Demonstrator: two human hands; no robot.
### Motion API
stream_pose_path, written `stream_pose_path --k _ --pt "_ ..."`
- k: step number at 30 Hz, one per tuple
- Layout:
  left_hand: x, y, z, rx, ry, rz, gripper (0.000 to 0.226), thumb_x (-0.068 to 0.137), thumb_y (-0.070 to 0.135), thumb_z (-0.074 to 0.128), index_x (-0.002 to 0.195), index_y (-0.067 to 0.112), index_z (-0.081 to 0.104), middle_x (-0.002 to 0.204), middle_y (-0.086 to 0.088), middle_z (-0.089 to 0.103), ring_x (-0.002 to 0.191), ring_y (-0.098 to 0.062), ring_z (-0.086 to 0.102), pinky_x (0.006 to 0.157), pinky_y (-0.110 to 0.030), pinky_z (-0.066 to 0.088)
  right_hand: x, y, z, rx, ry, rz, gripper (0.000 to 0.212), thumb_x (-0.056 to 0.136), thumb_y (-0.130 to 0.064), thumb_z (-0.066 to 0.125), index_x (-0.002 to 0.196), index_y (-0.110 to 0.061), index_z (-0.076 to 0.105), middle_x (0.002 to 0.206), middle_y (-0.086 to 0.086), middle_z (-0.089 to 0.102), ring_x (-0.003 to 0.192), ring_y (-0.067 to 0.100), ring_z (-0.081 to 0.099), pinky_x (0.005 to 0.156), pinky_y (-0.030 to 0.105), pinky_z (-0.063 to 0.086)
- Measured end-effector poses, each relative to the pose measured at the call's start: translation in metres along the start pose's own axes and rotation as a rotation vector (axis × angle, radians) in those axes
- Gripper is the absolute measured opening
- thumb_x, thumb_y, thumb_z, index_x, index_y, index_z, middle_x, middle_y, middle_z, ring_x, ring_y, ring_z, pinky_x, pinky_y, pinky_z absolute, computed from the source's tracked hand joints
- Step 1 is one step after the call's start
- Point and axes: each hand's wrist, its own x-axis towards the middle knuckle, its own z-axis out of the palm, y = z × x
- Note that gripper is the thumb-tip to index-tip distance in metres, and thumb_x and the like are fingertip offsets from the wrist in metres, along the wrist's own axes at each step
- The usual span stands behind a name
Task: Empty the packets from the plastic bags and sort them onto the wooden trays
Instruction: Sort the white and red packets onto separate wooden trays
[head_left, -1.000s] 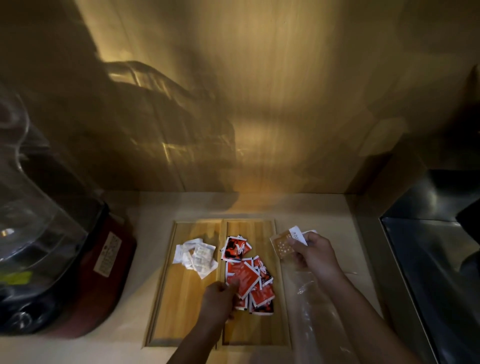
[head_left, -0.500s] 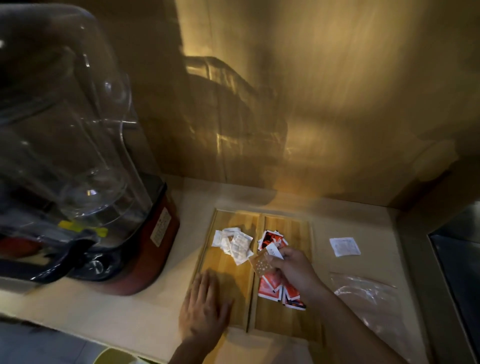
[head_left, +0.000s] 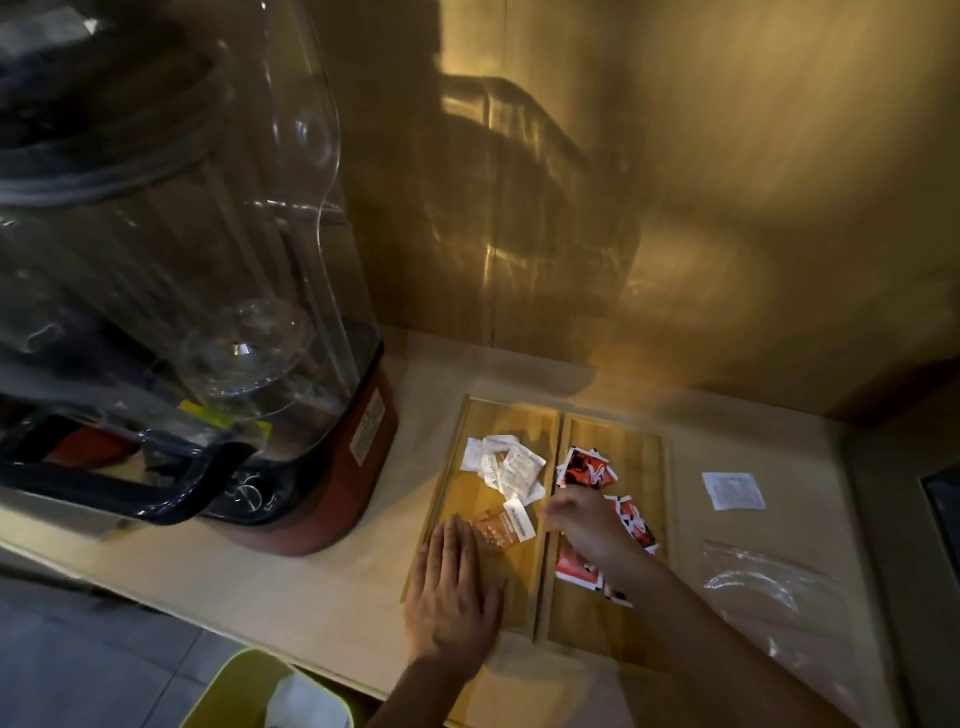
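Two wooden trays lie side by side on the counter. The left tray (head_left: 524, 415) holds a pile of white packets (head_left: 506, 467) and a brown packet (head_left: 501, 527). The right tray (head_left: 644, 447) holds several red packets (head_left: 584, 467). My left hand (head_left: 452, 597) lies flat, fingers spread, on the near left corner of the left tray, fingertips touching the brown packet. My right hand (head_left: 582, 525) hovers over the divide between the trays, just right of the brown packet, fingers loosely curled with nothing in them. An empty clear plastic bag (head_left: 769, 587) lies flat to the right.
A large blender with a clear cover (head_left: 171, 291) on a red base (head_left: 358, 467) stands close on the left. One white packet (head_left: 732, 490) lies loose on the counter right of the trays. A yellow-green bin (head_left: 249, 691) sits below the counter edge. A dark recess (head_left: 943, 499) borders the right.
My right hand carried the brown packet from the right side across to the left tray and let go of it. My left hand moved off the red packets and settled flat on the left tray.
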Motion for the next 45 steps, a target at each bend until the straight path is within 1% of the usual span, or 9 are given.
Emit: stream_pose_path --k 6,12,16,20,23,27,31,36,45 --pt "0.006 -0.008 0.015 -0.019 0.061 0.001 0.080 0.087 0.059 0.008 0.130 0.008 0.052 0.134 -0.012 0.057 0.124 -0.026 0.055 0.111 -0.028 0.001 0.014 0.006 -0.047 0.278 0.373 -0.010 0.023 0.085 -0.006 0.054 0.065 -0.015 0.060 0.054 -0.002 0.061 0.049 0.013 0.053 0.051 0.025 0.038" --pt "0.008 -0.008 0.017 -0.013 0.063 -0.011 0.080 0.088 0.060 0.007 0.132 0.008 0.048 0.136 -0.012 0.055 0.125 -0.027 0.053 0.112 -0.026 -0.002 0.038 0.042 -0.114 0.087 0.706 0.050 0.018 0.081 -0.002 0.053 0.096 -0.002 0.063 0.095 0.013 0.064 0.096 0.033 0.059 0.076 0.029 0.042" --pt "0.009 -0.007 0.017 0.019 0.042 -0.017 0.077 0.088 0.062 0.011 0.134 0.010 0.046 0.137 -0.010 0.054 0.126 -0.026 0.052 0.112 -0.027 -0.005 0.049 0.078 -0.142 -0.371 0.607 0.181 0.050 0.083 -0.023 0.058 0.131 -0.017 0.046 0.133 0.019 0.049 0.120 0.038 0.048 0.099 0.045 0.039" --pt "0.010 -0.006 0.018 0.037 0.033 -0.018 0.076 0.088 0.061 0.011 0.133 0.009 0.046 0.135 -0.011 0.056 0.124 -0.026 0.054 0.112 -0.027 -0.005 0.056 0.105 -0.148 -0.697 0.315 0.175 0.052 0.093 -0.036 0.038 0.142 -0.024 0.026 0.154 0.015 0.018 0.141 0.035 0.019 0.110 0.049 0.025" --pt "0.009 -0.007 0.019 0.057 0.044 -0.015 0.076 0.089 0.060 0.010 0.133 0.008 0.044 0.135 -0.012 0.055 0.125 -0.027 0.053 0.112 -0.027 -0.004 0.057 0.113 -0.148 -0.724 0.382 0.082 0.036 0.093 -0.023 0.042 0.124 -0.006 0.043 0.133 0.022 0.043 0.127 0.035 0.042 0.096 0.042 0.041" --pt "0.007 -0.005 0.018 0.052 0.051 -0.010 0.077 0.089 0.059 0.009 0.133 0.007 0.045 0.134 -0.014 0.056 0.124 -0.029 0.054 0.113 -0.027 -0.004 0.046 0.102 -0.147 -0.713 0.538 0.117 0.027 0.094 -0.018 0.040 0.114 -0.004 0.052 0.114 0.022 0.062 0.106 0.035 0.060 0.085 0.039 0.047" --pt "0.006 -0.004 0.015 0.033 0.050 -0.012 0.077 0.089 0.060 0.010 0.131 0.007 0.048 0.133 -0.014 0.057 0.124 -0.029 0.054 0.112 -0.027 -0.002 0.031 0.077 -0.145 -0.273 0.621 0.003 0.011 0.087 -0.012 0.052 0.086 -0.008 0.062 0.085 0.021 0.066 0.082 0.036 0.062 0.062 0.034 0.042" --pt "0.007 -0.004 0.014 0.042 0.038 -0.020 0.077 0.089 0.060 0.010 0.130 0.008 0.049 0.133 -0.013 0.057 0.123 -0.028 0.055 0.112 -0.027 -0.003 0.014 0.030 -0.116 0.349 0.326 0.002 0.011 0.087 -0.002 0.052 0.088 -0.011 0.060 0.069 0.010 0.061 0.056 0.022 0.056 0.046 0.028 0.048" --pt "0.005 -0.005 0.011 0.034 0.024 -0.030 0.076 0.089 0.059 0.009 0.133 0.011 0.047 0.136 -0.010 0.056 0.125 -0.025 0.054 0.112 -0.030 0.006 -0.009 -0.001 -0.049 0.446 -0.129 0.188 0.014 0.085 -0.005 0.058 0.096 0.003 0.058 0.079 0.018 0.067 0.057 0.021 0.062 0.051 0.028 0.048"
